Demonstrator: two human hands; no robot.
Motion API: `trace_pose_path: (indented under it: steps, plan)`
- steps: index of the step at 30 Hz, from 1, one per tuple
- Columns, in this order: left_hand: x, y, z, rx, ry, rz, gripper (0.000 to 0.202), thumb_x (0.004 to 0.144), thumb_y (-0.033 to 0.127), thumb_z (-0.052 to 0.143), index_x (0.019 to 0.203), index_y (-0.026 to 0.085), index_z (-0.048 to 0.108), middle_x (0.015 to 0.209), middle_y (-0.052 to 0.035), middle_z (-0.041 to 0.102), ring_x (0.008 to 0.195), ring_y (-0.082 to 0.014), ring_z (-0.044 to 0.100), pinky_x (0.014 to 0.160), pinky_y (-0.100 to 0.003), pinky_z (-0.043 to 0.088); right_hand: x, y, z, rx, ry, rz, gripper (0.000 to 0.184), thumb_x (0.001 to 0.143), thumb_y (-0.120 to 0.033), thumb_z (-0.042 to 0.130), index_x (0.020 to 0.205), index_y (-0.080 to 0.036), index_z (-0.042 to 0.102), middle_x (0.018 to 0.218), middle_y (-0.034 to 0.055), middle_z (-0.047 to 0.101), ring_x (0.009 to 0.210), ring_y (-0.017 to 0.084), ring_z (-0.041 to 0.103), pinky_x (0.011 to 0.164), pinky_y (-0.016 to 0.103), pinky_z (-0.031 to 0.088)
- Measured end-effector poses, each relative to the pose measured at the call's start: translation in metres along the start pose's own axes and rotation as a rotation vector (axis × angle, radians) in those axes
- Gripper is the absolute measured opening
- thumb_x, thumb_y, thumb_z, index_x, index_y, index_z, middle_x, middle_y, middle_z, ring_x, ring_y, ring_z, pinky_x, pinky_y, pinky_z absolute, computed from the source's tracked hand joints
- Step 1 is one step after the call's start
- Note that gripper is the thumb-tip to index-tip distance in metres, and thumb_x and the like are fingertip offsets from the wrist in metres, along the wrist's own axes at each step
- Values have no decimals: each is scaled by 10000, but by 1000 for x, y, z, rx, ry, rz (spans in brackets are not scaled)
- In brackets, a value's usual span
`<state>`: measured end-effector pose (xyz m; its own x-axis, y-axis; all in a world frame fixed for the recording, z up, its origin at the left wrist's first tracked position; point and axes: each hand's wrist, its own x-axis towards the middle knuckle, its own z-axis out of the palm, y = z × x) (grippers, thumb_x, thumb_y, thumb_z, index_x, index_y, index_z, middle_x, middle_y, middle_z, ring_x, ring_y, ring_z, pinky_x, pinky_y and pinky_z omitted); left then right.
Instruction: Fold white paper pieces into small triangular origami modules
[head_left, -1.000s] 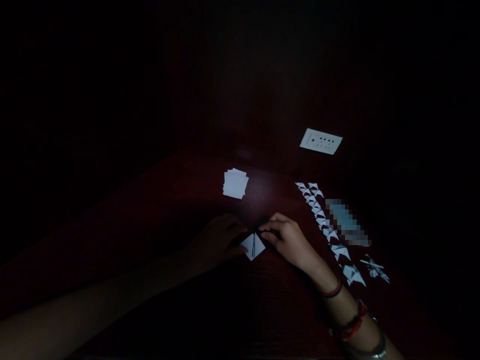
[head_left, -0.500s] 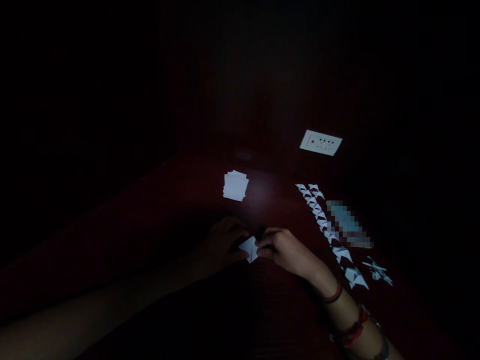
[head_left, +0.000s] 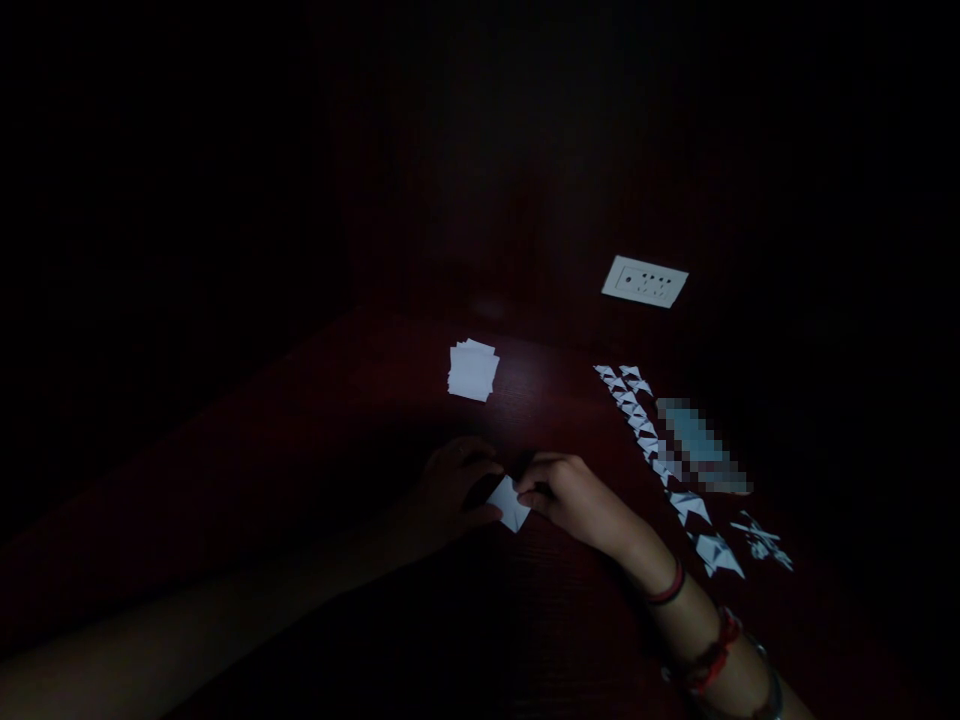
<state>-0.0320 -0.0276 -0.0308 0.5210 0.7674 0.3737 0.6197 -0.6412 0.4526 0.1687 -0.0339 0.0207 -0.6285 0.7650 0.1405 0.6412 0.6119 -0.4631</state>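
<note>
A small folded piece of white paper (head_left: 511, 506) lies on the dark red table between my two hands, one corner toward me. My right hand (head_left: 564, 490) pinches its upper right edge between thumb and fingers. At its left side is my left hand (head_left: 461, 488), in deep shadow, with thumb and fingers curved apart and the thumb tip touching the paper's left edge. A stack of white paper squares (head_left: 473, 372) sits beyond my hands. To the right runs a row of folded white paper pieces (head_left: 637, 425), with larger ones (head_left: 718, 553) at the near end.
A blurred-out bluish flat object (head_left: 701, 445) lies right of the row. Near it is a small heap of thin white strips (head_left: 762, 541). A white socket plate (head_left: 645, 281) is on the back panel. Most surroundings are very dark.
The folded paper has shifted slightly right and turned, now showing a plainer white face. My right hand keeps its pinch; my left hand has moved slightly right. The view has shifted a little.
</note>
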Motion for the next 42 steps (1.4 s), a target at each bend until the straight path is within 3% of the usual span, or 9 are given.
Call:
trace_pose_path:
  steps: [3,8,13,19,28,42]
  plan:
    - [1,-1,1,34,4,57,404,666,391,658,1019,227,547,1163,-52,428,1119,-271,336,915,-441,301,0,2,1,16,0,11,112,748,-113,556,804,-160,641,796,22,587,718,106,546,658,195,416]
    - [6,2,-5,54,29,209,235,720,320,633,916,203,579,1136,-46,453,1129,-238,330,927,-406,307,-2,3,3,27,0,29,100,749,-139,563,816,-160,634,815,22,587,736,110,550,676,204,416]
    - [9,0,-6,69,4,311,291,758,328,596,1013,203,535,1128,-53,471,1118,-222,351,921,-392,330,-2,3,3,22,6,21,108,751,-122,549,812,-162,630,808,22,577,732,109,545,664,199,413]
    - [9,-7,-3,56,-23,218,419,744,395,593,1110,220,491,1170,-79,437,1128,-256,341,918,-430,329,-1,4,3,26,15,26,83,756,-142,552,793,-162,623,808,21,571,725,105,539,657,197,412]
    - [13,0,-7,-60,-88,87,329,721,372,615,1011,237,537,1159,-52,439,1135,-245,337,934,-413,309,-2,2,2,18,-1,50,96,758,-141,546,810,-162,624,819,31,573,732,113,543,657,204,413]
    - [10,5,-5,-169,-65,129,229,751,321,595,937,210,521,1108,-41,473,1093,-204,380,913,-345,328,-2,3,2,16,3,47,68,752,-139,555,785,-162,611,796,23,565,720,110,532,646,206,406]
